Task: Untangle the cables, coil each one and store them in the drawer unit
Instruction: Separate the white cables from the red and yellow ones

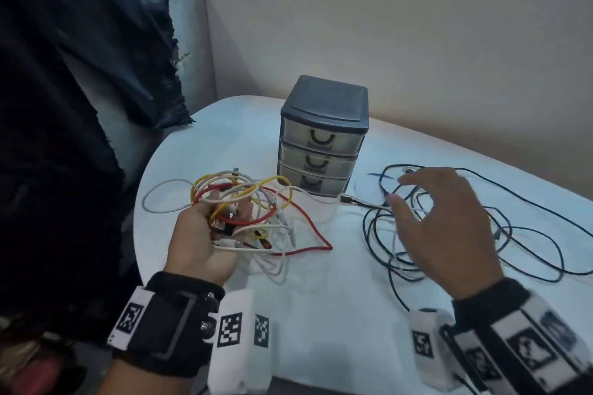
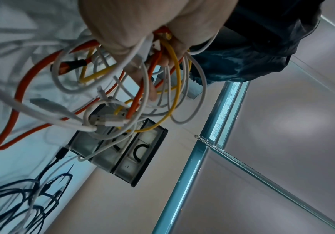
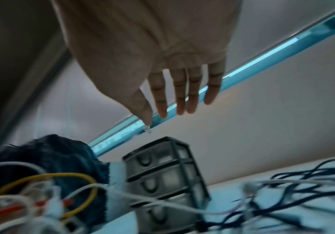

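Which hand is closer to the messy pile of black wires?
The right hand. It hovers open just above the black wires, right of the drawer unit. The left hand is off to the other side, holding the colourful bundle.

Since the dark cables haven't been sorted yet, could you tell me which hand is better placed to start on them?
Probably the right hand: it hovers open, holding nothing, right over the dark cables. The left hand is busy gripping the bundle of red, yellow and white cables, left of the drawer unit.
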A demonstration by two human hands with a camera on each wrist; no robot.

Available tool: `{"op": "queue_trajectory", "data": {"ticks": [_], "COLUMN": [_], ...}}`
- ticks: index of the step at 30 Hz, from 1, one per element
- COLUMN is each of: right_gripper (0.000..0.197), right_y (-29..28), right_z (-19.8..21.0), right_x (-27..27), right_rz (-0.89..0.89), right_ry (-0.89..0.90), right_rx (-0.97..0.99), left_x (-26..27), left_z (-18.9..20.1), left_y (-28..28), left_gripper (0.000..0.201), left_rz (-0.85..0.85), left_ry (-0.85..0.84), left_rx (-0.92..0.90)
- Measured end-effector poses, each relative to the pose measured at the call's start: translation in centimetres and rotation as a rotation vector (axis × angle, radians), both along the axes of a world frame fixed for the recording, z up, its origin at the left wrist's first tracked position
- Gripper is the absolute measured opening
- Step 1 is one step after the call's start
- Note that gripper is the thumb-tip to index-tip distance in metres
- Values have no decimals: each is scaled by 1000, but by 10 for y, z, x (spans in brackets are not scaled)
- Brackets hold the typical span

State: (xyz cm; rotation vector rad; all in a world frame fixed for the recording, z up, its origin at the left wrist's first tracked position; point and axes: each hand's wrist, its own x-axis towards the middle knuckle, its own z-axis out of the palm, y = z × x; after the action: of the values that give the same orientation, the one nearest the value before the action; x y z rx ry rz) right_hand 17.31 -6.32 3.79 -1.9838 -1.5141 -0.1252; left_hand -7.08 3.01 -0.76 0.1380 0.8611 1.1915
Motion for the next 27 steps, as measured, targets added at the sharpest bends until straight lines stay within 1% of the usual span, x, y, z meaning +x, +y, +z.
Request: {"op": "queue_trajectory", "data": {"ticks": [1,3,4,5,7,8,11,12,14,15,16,17,18,19,21,24,26,27], "right_gripper": [14,7,9,11,14,18,34,34,24,22,23,24,24,24,28,17,18,20], "right_y": [2,8,11,14,19,20,18,18,17,16,15,13,11,7,0,-6,-7,-8], "right_z": [-1,-4,-7,-10,-21,-27,-38,-41,-41,-40,-40,-39,-39,-39,-45,-61,-67,-67], "right_x": [-13,-40,-50,-58,-68,-71,-74,-72,-69,-68,-65,-64,-61,-59,-57,-56,-53,-51], "right_rz": [89,288,351,382,397,403,429,418,383,369,359,347,341,349,387,433,439,434], "right_ry": [37,186,270,347,480,517,613,664,790,840,874,907,934,962,988,948,953,985], "right_rx": [25,-13,-49,-70,-109,-135,-196,-192,-143,-108,-72,-34,-3,11,-27,-156,-212,-230], "left_x": [-1,-3,-3,-3,-1,0,2,3,6,8,11,14,17,20,26,29,32,33], "left_z": [-1,-1,1,4,9,11,12,12,12,11,11,9,10,9,7,5,3,1], "left_y": [1,2,1,-1,-4,-5,-7,-7,-9,-11,-13,-14,-16,-18,-21,-23,-21,-21], "left_gripper": [44,53,52,46,33,30,33,37,42,42,38,29,19,17,19,22,26,25], "left_rz": [5,17,20,19,22,19,-16,-22,-61,-92,-125,-148,-162,-167,-171,-175,-164,-159], "left_ry": [-10,-27,-40,-60,-103,-119,-146,-163,-201,-217,-229,-240,-247,-246,-241,-212,-193,-190], "left_rx": [-2,-13,-23,-31,-35,-30,-16,4,47,62,78,87,86,84,92,109,95,85]}}
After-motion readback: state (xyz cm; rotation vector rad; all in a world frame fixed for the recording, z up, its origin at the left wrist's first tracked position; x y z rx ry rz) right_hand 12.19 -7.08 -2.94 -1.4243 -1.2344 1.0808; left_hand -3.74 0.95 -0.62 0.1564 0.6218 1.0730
